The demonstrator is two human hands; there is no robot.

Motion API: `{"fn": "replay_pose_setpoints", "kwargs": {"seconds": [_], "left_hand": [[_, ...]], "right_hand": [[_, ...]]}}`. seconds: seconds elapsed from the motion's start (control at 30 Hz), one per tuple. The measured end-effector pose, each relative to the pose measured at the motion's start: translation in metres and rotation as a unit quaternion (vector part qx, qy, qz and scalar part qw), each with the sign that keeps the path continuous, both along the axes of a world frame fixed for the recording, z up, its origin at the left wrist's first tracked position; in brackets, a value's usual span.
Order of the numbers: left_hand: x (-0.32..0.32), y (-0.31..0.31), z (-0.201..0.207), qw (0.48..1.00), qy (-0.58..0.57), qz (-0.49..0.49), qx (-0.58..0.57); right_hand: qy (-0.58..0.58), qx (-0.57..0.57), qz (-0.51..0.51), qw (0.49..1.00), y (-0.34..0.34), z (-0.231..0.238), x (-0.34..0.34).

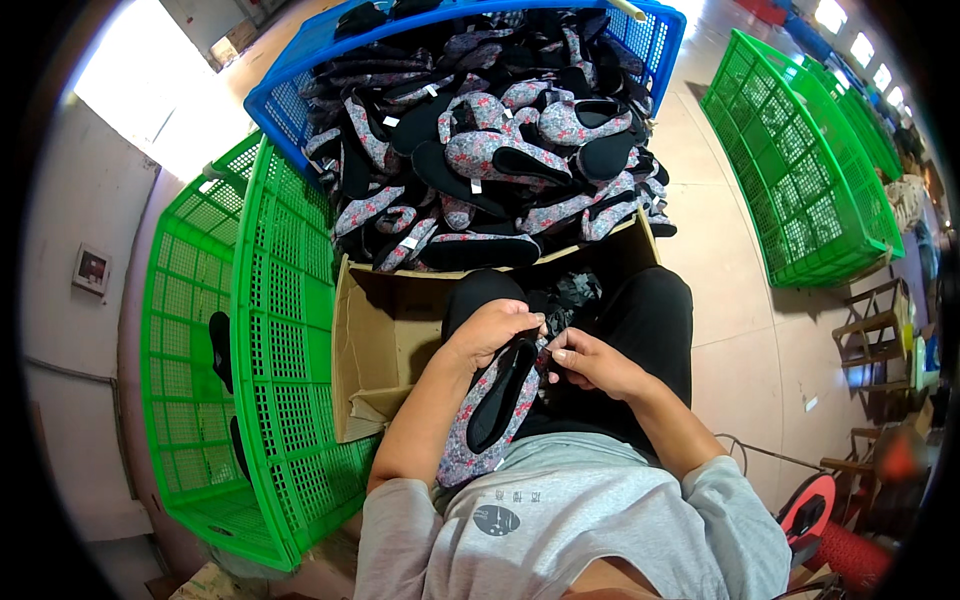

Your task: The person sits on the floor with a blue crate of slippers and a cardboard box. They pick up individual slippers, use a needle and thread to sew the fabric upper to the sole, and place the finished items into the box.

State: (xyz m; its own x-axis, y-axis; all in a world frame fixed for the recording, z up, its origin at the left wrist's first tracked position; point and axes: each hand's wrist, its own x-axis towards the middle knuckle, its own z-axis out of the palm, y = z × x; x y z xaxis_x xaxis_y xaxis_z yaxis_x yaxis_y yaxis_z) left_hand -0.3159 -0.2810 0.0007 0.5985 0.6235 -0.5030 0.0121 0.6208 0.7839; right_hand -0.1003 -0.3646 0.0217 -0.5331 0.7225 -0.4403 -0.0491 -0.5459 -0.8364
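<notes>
A flat slipper [462, 446] in grey fabric with a red floral print and black lining lies over my lap, its rounded toe toward my body. My left hand [500, 330] is closed on the far end of it, thumb and fingers pressed together. Close beside that end, my right hand [597, 364] is closed in a pinch. What sits between its fingertips is too small to make out. Dark crumpled material [575, 292] shows between my knees, just beyond the hands.
Before me a blue crate [290, 75] holds a heap of similar slippers [510, 155], spilling toward an open cardboard box [368, 310]. Green crates [285, 400] stand upright at my left. More green crates [790, 150] and wooden stools [870, 325] are on the right.
</notes>
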Motion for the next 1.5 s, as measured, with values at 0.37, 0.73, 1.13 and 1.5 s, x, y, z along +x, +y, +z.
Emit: {"fn": "replay_pose_setpoints", "kwargs": {"seconds": [0.37, 0.73, 1.13, 1.5], "left_hand": [[0.007, 0.001, 0.001, 0.998, -0.019, 0.043, -0.052], [0.008, 0.0, 0.001, 0.995, -0.022, 0.067, -0.067], [0.01, 0.003, -0.008, 0.995, -0.013, 0.066, -0.069], [0.014, 0.004, -0.015, 0.996, -0.002, 0.07, -0.051]], "right_hand": [[-0.013, -0.027, -0.011, 1.0, 0.012, -0.002, -0.009], [0.011, -0.033, -0.027, 0.999, 0.016, -0.007, -0.014], [0.009, -0.041, -0.043, 0.998, 0.019, -0.013, -0.014], [0.002, -0.059, -0.065, 0.996, 0.019, -0.016, -0.014]]}}
